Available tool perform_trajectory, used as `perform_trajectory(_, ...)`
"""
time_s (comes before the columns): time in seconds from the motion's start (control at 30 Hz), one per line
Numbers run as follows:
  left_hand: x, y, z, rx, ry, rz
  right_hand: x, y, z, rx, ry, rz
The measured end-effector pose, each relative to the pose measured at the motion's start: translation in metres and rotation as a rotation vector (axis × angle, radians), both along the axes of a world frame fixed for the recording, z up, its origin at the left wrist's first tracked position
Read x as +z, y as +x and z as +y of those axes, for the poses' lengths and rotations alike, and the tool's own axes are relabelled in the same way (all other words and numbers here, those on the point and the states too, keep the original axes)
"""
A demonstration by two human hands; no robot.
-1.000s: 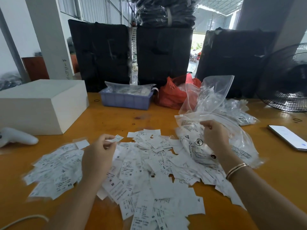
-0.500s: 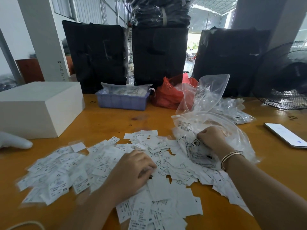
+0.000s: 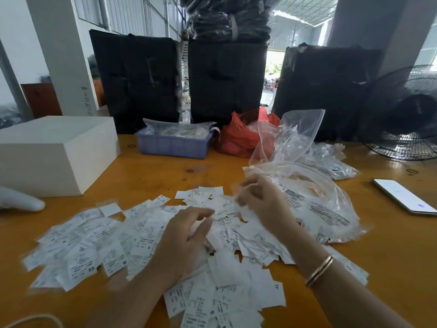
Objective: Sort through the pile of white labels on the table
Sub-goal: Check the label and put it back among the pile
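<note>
Both hands are down in the heap: my left hand (image 3: 186, 242) lies knuckles-up at the centre of the frame, fingers loosely curled and resting on the paper, and I cannot tell whether anything is pinched beneath them. My right hand (image 3: 262, 202), just right of centre and a little higher, is smeared by motion; its fingers look drawn together, perhaps on a slip, but the blur stops me from saying so. The pile of white labels (image 3: 146, 242) sprawls over the orange-brown surface (image 3: 165, 176) from lower left to lower centre, running under both hands, with size marks such as XS, S and M readable on a few. I judge the sorting to be in its early picking stage, since the labels are all mixed in one spread and no separate stacks show. The next move calls for isolating a single slip, reading its size and setting it apart without dragging its neighbours along; thin paper like this will likely slide and cling. A clear plastic bag (image 3: 314, 204) lies just beside the right hand, at centre right, touching the edge of the heap.
</note>
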State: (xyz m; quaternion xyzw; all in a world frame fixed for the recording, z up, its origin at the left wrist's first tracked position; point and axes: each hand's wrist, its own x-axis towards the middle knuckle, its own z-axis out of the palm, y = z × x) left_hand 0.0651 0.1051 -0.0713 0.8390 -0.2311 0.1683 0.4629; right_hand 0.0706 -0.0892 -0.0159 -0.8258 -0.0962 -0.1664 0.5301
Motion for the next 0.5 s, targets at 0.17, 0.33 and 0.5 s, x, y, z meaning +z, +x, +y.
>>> perform_trajectory(0.17, 0.005, -0.002, 0.005, -0.039, -0.125, 0.2, -0.038, -0.008, 0.032, 0.215, -0.018, 0.08)
perform_trajectory(0.33, 0.003, 0.002, 0.002, -0.004, -0.059, 0.175, -0.049, -0.007, 0.035, 0.222, -0.063, 0.09)
perform_trajectory(0.5, 0.005, 0.004, 0.006, 0.069, -0.166, 0.153, -0.044, -0.011, 0.025, 0.046, -0.296, -0.033)
